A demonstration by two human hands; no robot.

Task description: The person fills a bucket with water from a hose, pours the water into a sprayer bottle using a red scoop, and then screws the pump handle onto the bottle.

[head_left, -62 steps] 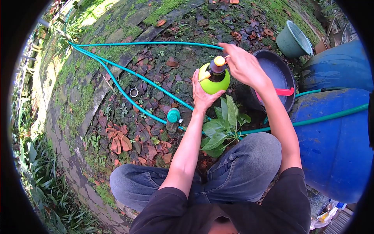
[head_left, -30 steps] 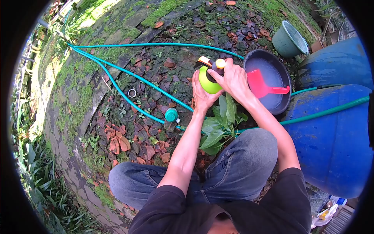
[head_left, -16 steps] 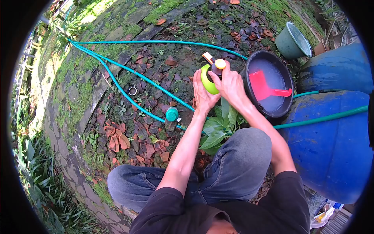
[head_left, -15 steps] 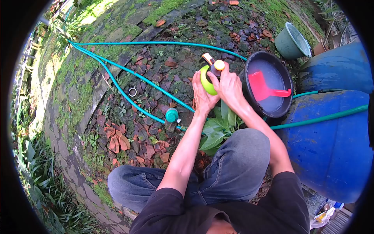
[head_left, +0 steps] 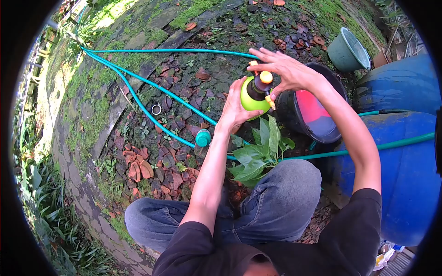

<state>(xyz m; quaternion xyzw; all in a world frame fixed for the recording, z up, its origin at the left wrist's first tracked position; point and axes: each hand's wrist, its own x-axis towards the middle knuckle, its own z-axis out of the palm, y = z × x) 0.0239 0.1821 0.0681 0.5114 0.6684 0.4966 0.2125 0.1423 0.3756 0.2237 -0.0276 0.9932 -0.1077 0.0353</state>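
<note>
A lime-green spray bottle (head_left: 252, 102) with a dark top, a round yellow knob (head_left: 266, 77) and an orange nozzle stands upright in front of me. My left hand (head_left: 235, 108) is wrapped round its left side. Above and to the right of the bottle's top, my right hand (head_left: 286, 70) has its fingers spread, with the thumb near the orange nozzle; whether it touches the top is unclear. Leafy green cuttings (head_left: 258, 154) lie just below the bottle. A black basin (head_left: 338, 77) holding water and a red dipper (head_left: 311, 106) sits to the right, partly behind my right forearm.
Blue barrels (head_left: 391, 170) fill the right side, near a grey-green bucket (head_left: 348, 49). Teal hoses (head_left: 172, 94) cross the mossy ground. A small teal container (head_left: 203, 137), a ring (head_left: 156, 109) and broken terracotta pieces (head_left: 140, 166) lie on the left.
My right hand has come off its hold on the bottle's top and opened, its forearm swinging right. The bottle has shifted slightly right and its orange nozzle now points down and right.
</note>
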